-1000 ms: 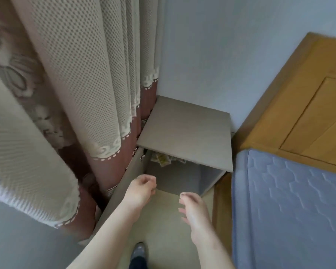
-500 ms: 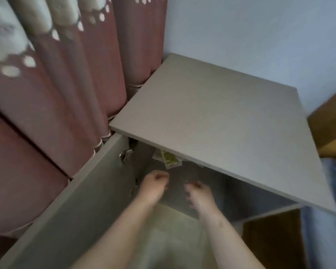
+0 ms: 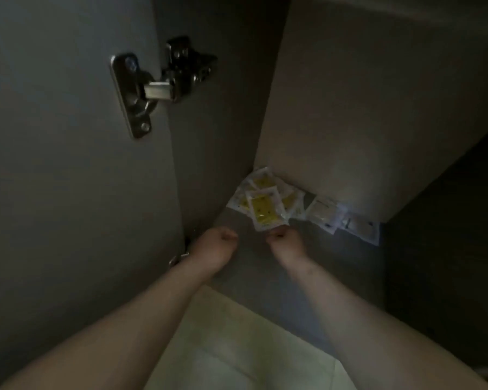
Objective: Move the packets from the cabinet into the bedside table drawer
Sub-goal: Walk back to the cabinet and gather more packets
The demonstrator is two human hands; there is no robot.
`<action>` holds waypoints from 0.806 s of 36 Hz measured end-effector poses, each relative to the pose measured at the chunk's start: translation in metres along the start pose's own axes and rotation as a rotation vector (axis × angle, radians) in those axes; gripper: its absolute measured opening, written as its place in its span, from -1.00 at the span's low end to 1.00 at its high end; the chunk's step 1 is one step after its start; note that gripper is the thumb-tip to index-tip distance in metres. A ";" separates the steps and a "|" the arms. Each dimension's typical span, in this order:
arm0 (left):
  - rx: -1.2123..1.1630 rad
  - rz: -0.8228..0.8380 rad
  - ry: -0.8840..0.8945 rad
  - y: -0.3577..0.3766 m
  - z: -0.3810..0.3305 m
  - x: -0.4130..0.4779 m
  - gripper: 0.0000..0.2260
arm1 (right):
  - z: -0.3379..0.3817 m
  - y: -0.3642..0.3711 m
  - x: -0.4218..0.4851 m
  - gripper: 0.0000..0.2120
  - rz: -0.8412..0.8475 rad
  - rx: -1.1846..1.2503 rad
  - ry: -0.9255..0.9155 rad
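The view is taken inside the dim cabinet [image 3: 350, 108]; both bare forearms are extended into it above the cabinet base. The right hand [image 3: 286, 243] is placed at the near edge of the front yellow packet [image 3: 265, 212]; its fingers [image 3: 276, 235] are curled, and the packet's lower edge is pinched between them. The left hand [image 3: 214, 249] is held just beside it on the left, apart from the packets; its fingers are curled into the palm and nothing is held. The other yellow packets [image 3: 261, 181] are piled in the back left corner, overlapping and touching the back wall; two white packets [image 3: 324, 213] are laid to their right along the same wall. The cabinet door [image 3: 68, 192] is swung open at the left, carried on a metal hinge [image 3: 152, 88]; pale floor [image 3: 237, 347] is visible below the forearms
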State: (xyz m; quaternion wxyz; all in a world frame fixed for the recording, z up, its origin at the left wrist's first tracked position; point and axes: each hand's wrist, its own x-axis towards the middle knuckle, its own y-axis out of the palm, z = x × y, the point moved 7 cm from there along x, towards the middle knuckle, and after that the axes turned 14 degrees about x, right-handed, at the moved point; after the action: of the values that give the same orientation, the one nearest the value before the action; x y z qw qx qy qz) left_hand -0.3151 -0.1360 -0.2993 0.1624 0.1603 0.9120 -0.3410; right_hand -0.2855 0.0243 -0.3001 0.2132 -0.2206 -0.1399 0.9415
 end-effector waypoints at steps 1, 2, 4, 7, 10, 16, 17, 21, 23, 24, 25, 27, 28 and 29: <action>0.045 0.009 0.001 0.004 0.006 -0.001 -0.85 | -0.009 0.003 -0.001 -0.81 0.002 -0.021 0.018; 0.114 0.024 0.019 0.007 0.009 -0.004 -0.89 | -0.017 0.004 -0.001 -0.81 -0.003 -0.037 0.023; 0.241 0.044 0.067 0.015 0.015 0.001 -0.81 | -0.028 0.004 0.003 -0.82 -0.003 -0.058 0.017; 0.315 0.064 0.116 0.024 0.012 0.010 -0.75 | -0.040 -0.002 0.011 -0.80 -0.010 -0.068 0.045; 0.375 0.056 0.165 0.031 0.010 0.015 -0.66 | -0.048 -0.007 0.019 -0.76 -0.035 -0.084 0.050; 0.482 0.040 0.291 0.045 0.023 0.004 -0.60 | -0.043 -0.005 0.044 -0.74 -0.046 -0.202 -0.008; 0.550 0.048 0.314 0.047 0.025 0.004 -0.58 | -0.044 -0.004 0.047 -0.73 -0.041 -0.222 -0.011; 0.878 0.079 0.478 0.059 0.023 0.010 -0.24 | -0.044 -0.004 0.059 -0.66 -0.026 -0.369 -0.029; 0.921 0.080 0.440 0.057 0.024 0.021 -0.44 | -0.041 -0.010 0.065 -0.60 -0.037 -0.437 -0.048; 0.920 0.093 0.415 0.056 0.024 0.025 -0.47 | -0.039 -0.013 0.068 -0.58 -0.041 -0.454 -0.056; 0.926 0.111 0.390 0.056 0.025 0.028 -0.46 | -0.038 -0.016 0.073 -0.58 -0.047 -0.468 -0.064; 0.950 0.155 0.353 0.060 0.034 0.034 -0.45 | -0.035 -0.020 0.082 -0.58 -0.058 -0.503 -0.072; 0.970 0.173 0.336 0.063 0.040 0.035 -0.45 | -0.034 -0.021 0.086 -0.54 -0.056 -0.519 -0.070; 1.006 0.182 0.330 0.066 0.046 0.035 -0.46 | -0.033 -0.020 0.091 -0.49 -0.050 -0.535 -0.067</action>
State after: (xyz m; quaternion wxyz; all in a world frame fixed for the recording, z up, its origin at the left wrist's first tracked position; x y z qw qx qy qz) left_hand -0.3117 -0.1133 -0.3838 -0.0511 0.3481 0.6319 -0.6906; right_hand -0.3367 0.0895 -0.3534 0.1656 -0.2341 -0.3959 0.8724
